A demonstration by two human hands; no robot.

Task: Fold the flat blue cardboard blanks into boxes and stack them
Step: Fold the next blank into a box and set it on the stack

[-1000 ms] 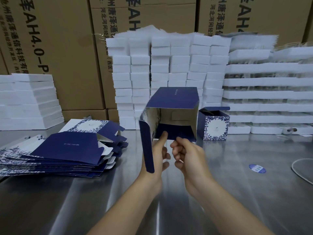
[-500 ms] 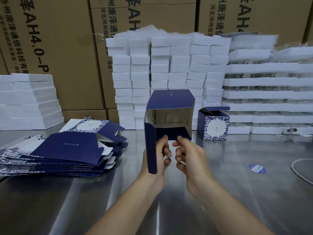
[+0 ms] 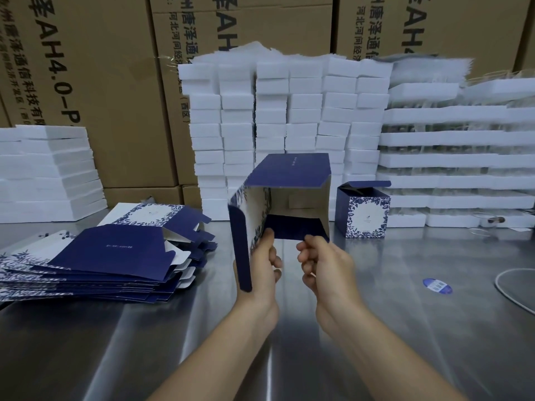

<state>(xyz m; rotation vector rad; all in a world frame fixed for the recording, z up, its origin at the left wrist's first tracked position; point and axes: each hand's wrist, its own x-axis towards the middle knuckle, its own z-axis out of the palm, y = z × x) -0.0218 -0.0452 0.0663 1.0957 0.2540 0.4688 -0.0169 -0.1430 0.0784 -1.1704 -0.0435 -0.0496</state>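
One half-folded box (image 3: 289, 172) held above steel table (image 3: 405, 328), open end toward wearer. Gripped at left wall by left hand (image 3: 260, 270); bottom flap (image 3: 295, 228) pinched by right hand (image 3: 327, 264). Risk: skewed push creasing flap, missing tuck. Flat blanks (image 3: 110, 256) stacked left; finished box (image 3: 366, 211) behind right.

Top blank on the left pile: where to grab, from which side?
Likely the top blank by its right edge, where its white flaps jut past the pile. Come from the right, thumb on top, fingers under: that edge looks lifted and free, while the left side lies fanned flat on the table. The left hand and right hand hold the half-folded box.
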